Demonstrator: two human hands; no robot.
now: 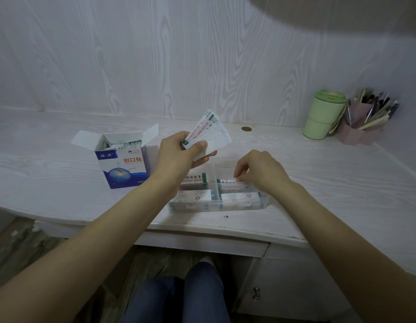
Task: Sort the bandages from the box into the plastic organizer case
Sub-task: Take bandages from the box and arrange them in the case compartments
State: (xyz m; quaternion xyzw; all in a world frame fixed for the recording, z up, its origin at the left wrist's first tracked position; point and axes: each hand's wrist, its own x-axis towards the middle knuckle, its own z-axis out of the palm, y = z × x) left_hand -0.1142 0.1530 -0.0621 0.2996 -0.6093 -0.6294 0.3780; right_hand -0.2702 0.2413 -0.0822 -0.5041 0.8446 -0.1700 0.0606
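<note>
While the left hand [179,151] grips a fanned bunch of bandages [208,131] above the desk [319,183], thumb on top & fingers curled underneath, the right hand [256,171] sits lower w/ fingers bent down, tips pinching a bandage strip [226,181] in the back-right compartment of the organizer case [217,203]. That strip shows a green end & printed text.

Case is clear plastic, lying close to the desk's front edge, roughly mid-desk, split into 4 compartments by a cross divider. Front 2 compartments each hold a flat stack of wrapped bandages, white w/ pink & blue print. Back-left one has strips w/ a green band at one end, partly hidden by the left wrist. Fanned bunch hangs above the case's back side, not touching it.

Bandage box [123,159] stands upright left of the case, near but apart, top flaps open, more wrapped bandages visible inside; blue & white front w/ orange lettering & a globe graphic.

At the back-right corner of the desk: a pale green cup [323,117] w/ lid, touching or just beside a pink pen holder [363,122] crammed w/ pens. A small brass-coloured round disc [246,129] lies near the back edge, behind the hands. Below the desk edge, knees in blue trousers [181,297].
</note>
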